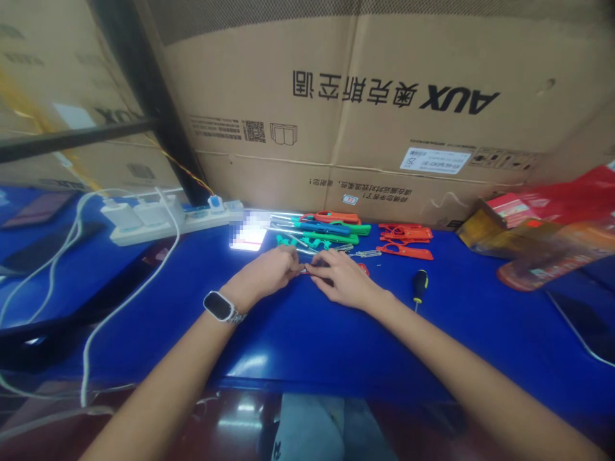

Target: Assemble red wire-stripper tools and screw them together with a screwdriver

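Observation:
At the middle of the blue table, my left hand (273, 272) and my right hand (343, 278) meet with their fingertips pinched together. Between and under them is a red plastic piece (365, 269), mostly hidden by my right hand, so its full shape does not show. Just beyond my fingers lie several long-nosed lighters with green, blue and orange handles (331, 228). Small green plastic parts (317, 244) and clear parts (368, 254) lie close by my fingertips. Several orange-red handle shells (406, 240) are grouped to the right.
A black-and-yellow screwdriver (419, 285) lies right of my right hand. A white power strip (192, 219) with cables stands at the left, beside a bright phone screen (250, 234). A large cardboard box (269, 173) rises behind; a plastic bottle (552, 259) lies at the right.

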Demonstrator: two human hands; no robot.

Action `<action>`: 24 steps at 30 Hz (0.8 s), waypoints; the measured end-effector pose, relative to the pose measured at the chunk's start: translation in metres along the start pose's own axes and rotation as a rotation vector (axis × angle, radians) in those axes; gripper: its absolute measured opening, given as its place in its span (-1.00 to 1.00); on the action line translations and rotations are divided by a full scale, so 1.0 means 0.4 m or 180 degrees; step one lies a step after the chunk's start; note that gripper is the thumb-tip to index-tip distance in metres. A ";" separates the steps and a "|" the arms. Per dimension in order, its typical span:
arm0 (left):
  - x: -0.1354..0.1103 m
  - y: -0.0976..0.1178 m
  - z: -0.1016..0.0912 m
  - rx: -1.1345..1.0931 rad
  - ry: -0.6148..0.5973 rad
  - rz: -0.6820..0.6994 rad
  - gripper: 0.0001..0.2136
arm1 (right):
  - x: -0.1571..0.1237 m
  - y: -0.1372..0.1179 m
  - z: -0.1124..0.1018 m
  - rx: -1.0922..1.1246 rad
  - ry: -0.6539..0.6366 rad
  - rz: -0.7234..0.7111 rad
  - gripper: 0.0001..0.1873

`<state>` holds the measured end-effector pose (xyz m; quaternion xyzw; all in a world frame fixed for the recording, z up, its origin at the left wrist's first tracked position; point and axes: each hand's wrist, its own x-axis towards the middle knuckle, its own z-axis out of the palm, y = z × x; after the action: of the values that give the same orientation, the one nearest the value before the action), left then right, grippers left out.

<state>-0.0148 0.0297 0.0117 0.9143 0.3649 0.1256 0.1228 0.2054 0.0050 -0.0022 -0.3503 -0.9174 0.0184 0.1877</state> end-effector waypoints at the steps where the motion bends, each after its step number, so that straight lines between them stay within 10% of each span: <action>1: -0.001 0.001 -0.001 0.0015 -0.0005 -0.0021 -0.70 | -0.002 0.000 0.002 0.0064 0.0056 0.0037 -0.73; 14: -0.003 0.019 -0.018 0.0125 -0.0007 -0.0209 -0.72 | -0.013 -0.002 0.013 0.0446 0.0384 0.0275 -0.66; 24: 0.017 0.031 -0.023 0.0084 0.0706 -0.0094 -0.77 | -0.004 0.069 -0.034 0.0622 0.0916 0.0910 -0.81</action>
<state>-0.0049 0.0270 0.0251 0.8909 0.3913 0.2194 0.0715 0.2290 0.0235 0.0055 -0.4560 -0.8161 0.0835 0.3452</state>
